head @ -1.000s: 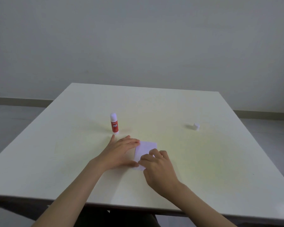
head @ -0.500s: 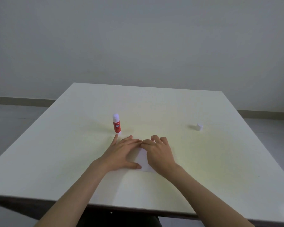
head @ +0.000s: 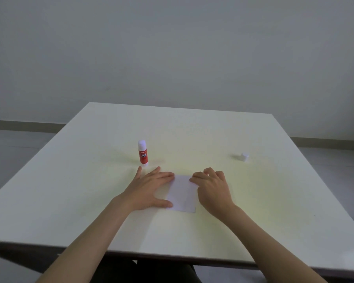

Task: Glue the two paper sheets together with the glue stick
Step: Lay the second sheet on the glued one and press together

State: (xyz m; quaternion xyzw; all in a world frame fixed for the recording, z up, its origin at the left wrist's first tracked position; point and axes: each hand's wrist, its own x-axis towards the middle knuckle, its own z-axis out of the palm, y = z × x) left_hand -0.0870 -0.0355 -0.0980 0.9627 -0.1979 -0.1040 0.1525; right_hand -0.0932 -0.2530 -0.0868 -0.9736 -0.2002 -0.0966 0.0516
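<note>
I press my flat left hand [head: 149,190] and curled right hand [head: 212,187], gripping nothing, on the paper sheets [head: 182,194] near the table's [head: 70,201] front edge, apparently to bond them, the glue stick [head: 143,153] standing just beyond.

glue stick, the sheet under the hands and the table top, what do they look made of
Glue stick: likely smooth plastic, going by its white tube with a red printed label. Sheet: thin matte white paper, lying flat with crisp edges. Table: matte off-white top, perhaps laminate over board; the edge looks darker, but I can't be sure.
</note>
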